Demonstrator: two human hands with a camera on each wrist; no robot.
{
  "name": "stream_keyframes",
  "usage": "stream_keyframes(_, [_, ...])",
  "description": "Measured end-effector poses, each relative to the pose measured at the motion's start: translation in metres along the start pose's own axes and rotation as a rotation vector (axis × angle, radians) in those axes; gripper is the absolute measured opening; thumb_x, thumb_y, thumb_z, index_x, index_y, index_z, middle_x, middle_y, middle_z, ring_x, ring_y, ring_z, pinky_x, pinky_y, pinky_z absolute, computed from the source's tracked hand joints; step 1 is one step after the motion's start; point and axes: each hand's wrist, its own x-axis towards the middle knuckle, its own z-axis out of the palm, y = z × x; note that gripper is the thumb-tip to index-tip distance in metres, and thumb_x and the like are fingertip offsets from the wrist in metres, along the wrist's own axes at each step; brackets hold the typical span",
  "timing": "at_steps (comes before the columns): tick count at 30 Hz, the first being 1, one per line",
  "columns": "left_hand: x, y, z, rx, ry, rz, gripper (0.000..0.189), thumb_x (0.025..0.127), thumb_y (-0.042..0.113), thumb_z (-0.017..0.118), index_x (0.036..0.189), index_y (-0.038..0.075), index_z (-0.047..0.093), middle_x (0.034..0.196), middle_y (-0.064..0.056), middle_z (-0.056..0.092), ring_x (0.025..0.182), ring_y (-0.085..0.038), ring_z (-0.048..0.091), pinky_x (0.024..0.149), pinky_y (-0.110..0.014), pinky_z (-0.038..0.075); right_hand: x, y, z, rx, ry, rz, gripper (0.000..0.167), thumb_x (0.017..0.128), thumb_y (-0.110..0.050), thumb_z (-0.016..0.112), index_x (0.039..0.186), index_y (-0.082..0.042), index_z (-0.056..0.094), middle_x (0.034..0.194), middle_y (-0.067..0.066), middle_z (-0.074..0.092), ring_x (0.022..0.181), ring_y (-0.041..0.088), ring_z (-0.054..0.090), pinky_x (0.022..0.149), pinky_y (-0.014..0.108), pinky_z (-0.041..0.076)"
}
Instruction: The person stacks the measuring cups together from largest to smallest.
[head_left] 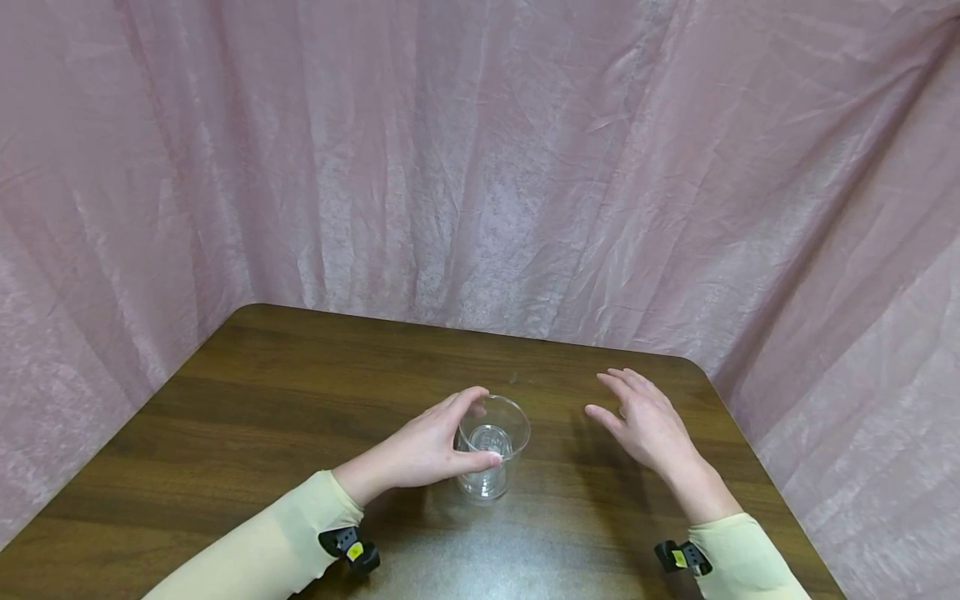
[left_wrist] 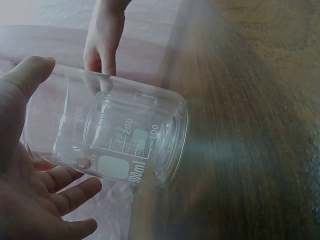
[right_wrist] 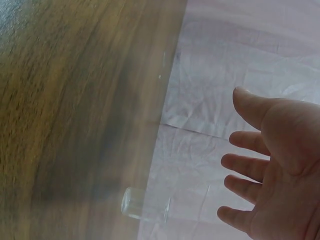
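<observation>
My left hand (head_left: 420, 450) holds a clear glass beaker (left_wrist: 75, 122) by its upper part, thumb on one side and fingers round the other. The beaker is marked 500ml and its open rim faces up. Inside it sits a smaller glass beaker (left_wrist: 132, 107); its rim shows as a ring below the outer rim in the head view. To the right, my right hand (head_left: 648, 421) hovers over the table with fingers and thumb spread, nothing in it. The left wrist view also catches that right hand (left_wrist: 102, 42) beyond the beaker.
The brown wooden table (head_left: 300, 375) has pink curtains (head_left: 480, 167) behind it and at both sides. In the right wrist view a small clear glass vessel (right_wrist: 132, 202) stands beyond the fingers. A faint small clear thing (head_left: 513, 377) lies near the table's back edge.
</observation>
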Motion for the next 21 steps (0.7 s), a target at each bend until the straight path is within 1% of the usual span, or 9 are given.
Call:
stream_keyframes(11, [0.000,-0.001,0.000,-0.001,-0.008,-0.005,0.094,0.094,0.062,0.082,0.162,0.010,0.044,0.145,-0.006,0.067,0.139,-0.031,0.061,0.111,-0.057,0.050,-0.001,0.007,-0.004,-0.002,-0.008,0.019,0.064,0.105,-0.038,0.076,0.153,0.001,0.061,0.157,0.025,0.058,0.153,0.050,0.043,0.124,0.065,0.031])
stream_keyframes(14, [0.000,0.000,0.000,-0.001,-0.007,-0.005,0.093,0.094,0.061,0.082,0.162,0.011,0.045,0.144,-0.005,0.068,0.138,-0.031,0.061,0.111,-0.057,0.050,-0.001,0.009,-0.005,-0.007,-0.014,0.030,0.064,0.105,-0.038,0.076,0.154,0.000,0.060,0.158,0.025,0.057,0.154,0.050,0.042,0.124,0.065,0.030])
stream_keyframes(21, [0.000,0.000,0.000,-0.005,-0.009,-0.004,0.093,0.094,0.061,0.082,0.162,0.009,0.045,0.145,-0.006,0.067,0.139,-0.031,0.061,0.111,-0.057,0.050,-0.003,0.018,-0.005,-0.022,-0.011,0.042,0.065,0.105,-0.037,0.076,0.154,0.003,0.058,0.158,0.028,0.056,0.153,0.051,0.041,0.124,0.066,0.030])
